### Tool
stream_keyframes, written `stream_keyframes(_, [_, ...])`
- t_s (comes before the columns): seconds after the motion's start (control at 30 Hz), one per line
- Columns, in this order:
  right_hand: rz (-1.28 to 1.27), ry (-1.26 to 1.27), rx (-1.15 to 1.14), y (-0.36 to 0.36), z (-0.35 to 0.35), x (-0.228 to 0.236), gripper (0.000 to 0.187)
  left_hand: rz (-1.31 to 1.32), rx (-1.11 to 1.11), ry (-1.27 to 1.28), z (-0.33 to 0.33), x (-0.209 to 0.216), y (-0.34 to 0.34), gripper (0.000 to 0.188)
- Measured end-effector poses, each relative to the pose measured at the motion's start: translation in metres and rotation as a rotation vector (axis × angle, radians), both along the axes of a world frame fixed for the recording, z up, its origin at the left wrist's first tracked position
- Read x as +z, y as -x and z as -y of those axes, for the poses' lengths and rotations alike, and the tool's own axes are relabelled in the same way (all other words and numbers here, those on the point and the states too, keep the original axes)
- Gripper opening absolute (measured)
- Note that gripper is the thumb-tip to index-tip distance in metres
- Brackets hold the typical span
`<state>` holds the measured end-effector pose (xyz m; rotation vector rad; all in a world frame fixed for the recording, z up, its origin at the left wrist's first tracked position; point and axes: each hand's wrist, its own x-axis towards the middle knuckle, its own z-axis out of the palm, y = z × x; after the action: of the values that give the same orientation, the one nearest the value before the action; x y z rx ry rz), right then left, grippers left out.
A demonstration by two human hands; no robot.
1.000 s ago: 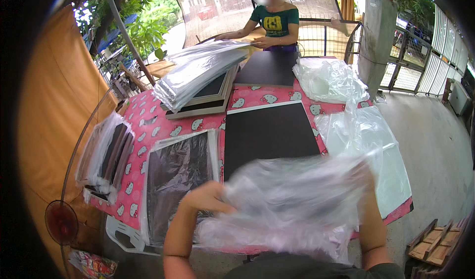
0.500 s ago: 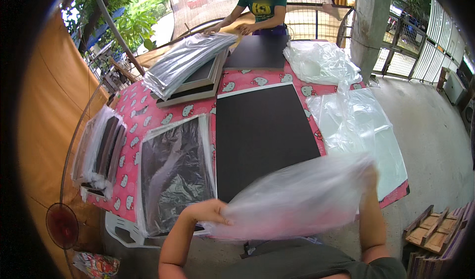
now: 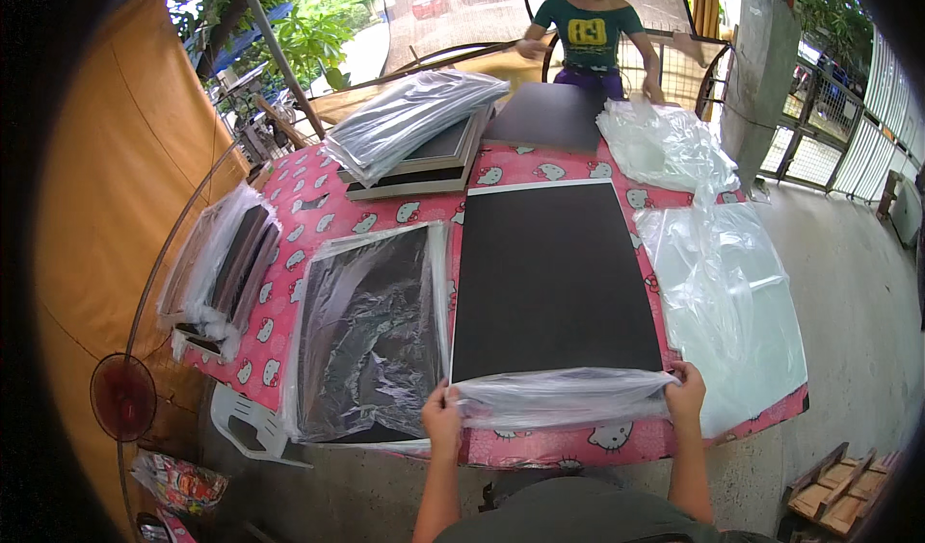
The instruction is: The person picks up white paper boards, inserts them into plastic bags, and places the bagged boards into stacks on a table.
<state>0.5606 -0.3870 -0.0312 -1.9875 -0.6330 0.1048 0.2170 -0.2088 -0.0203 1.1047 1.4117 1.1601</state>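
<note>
A large flat black board [image 3: 554, 278] with a white far edge lies on the pink patterned tablecloth in front of me. Across its near end stretches a clear plastic bag [image 3: 564, 398], gathered into a narrow band. My left hand [image 3: 443, 416] pinches the bag's left corner, and my right hand [image 3: 685, 389] grips its right corner. Whether the board's near edge is inside the bag I cannot tell. Left of it lie black boards in clear plastic [image 3: 371, 336]. By my right hand is a flat pile of clear plastic bags [image 3: 742, 302].
Wrapped boards stand in a bundle [image 3: 217, 264] at the table's left edge. At the back are a plastic-topped board stack [image 3: 414, 124], a dark board [image 3: 544, 119] and crumpled plastic [image 3: 665, 148]. A co-worker [image 3: 588, 37] stands beyond. A white plastic chair [image 3: 252, 425] and wooden pallet [image 3: 838, 490] flank me.
Both hands have brought the loose, billowing bag down to the board's near end and drawn it taut. The co-worker has straightened, arms now spread, one hand near the crumpled plastic.
</note>
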Motion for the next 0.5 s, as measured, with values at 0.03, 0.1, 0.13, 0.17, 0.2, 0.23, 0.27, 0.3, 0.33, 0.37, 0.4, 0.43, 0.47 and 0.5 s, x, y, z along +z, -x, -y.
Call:
stream_keyframes(0.03, [0.208,0.188,0.043,0.004,-0.005,0.01,0.027,-0.164,-0.025,-0.038,0.001,-0.001,0.0,0.019])
stream_keyframes(0.1, [0.235,0.429,0.076,0.016,-0.013,0.024,0.029,-0.488,-0.083,-0.121,0.0,0.001,-0.001,0.021])
stream_keyframes(0.13, [0.251,0.551,0.09,0.023,-0.017,0.032,0.031,-0.53,-0.111,-0.182,-0.001,0.003,-0.002,0.022])
stream_keyframes(0.17, [0.26,0.55,0.083,0.032,-0.018,0.043,0.029,-0.579,-0.14,-0.236,0.002,0.006,-0.001,0.023])
stream_keyframes(0.2, [0.305,0.503,0.111,0.035,-0.019,0.051,0.028,-0.629,-0.169,-0.29,0.005,0.01,0.001,0.024])
stream_keyframes(0.23, [0.347,0.459,0.135,0.038,-0.018,0.057,0.027,-0.614,-0.149,-0.242,0.01,0.019,0.002,0.023])
stream_keyframes(0.27, [0.389,0.418,0.156,0.038,-0.015,0.062,0.026,-0.596,-0.131,-0.192,0.013,0.035,0.004,0.022])
stream_keyframes(0.3, [0.151,0.426,0.289,0.032,-0.001,0.066,0.028,-0.578,-0.112,-0.142,0.016,0.049,0.008,0.021])
stream_keyframes(0.33, [-0.084,0.415,0.416,0.02,0.019,0.071,0.03,-0.448,-0.136,-0.048,0.022,0.066,0.022,0.018])
stream_keyframes(0.37, [-0.316,0.397,0.536,0.011,0.035,0.071,0.033,-0.313,-0.165,0.044,0.026,0.073,0.039,0.014])
stream_keyframes(0.4, [-0.606,0.187,0.502,0.012,0.047,0.062,0.039,-0.173,-0.225,0.099,0.028,0.061,0.06,0.012])
stream_keyframes(0.43, [-0.895,-0.023,0.456,0.017,0.059,0.046,0.045,-0.036,-0.286,0.163,0.032,0.036,0.085,0.011])
stream_keyframes(0.47, [-1.179,-0.234,0.393,0.019,0.068,0.031,0.052,0.104,-0.344,0.234,0.035,0.014,0.098,0.012])
stream_keyframes(0.5, [-1.272,-0.374,0.409,0.014,0.07,0.021,0.067,0.266,-0.357,0.226,0.034,0.001,0.1,0.015])
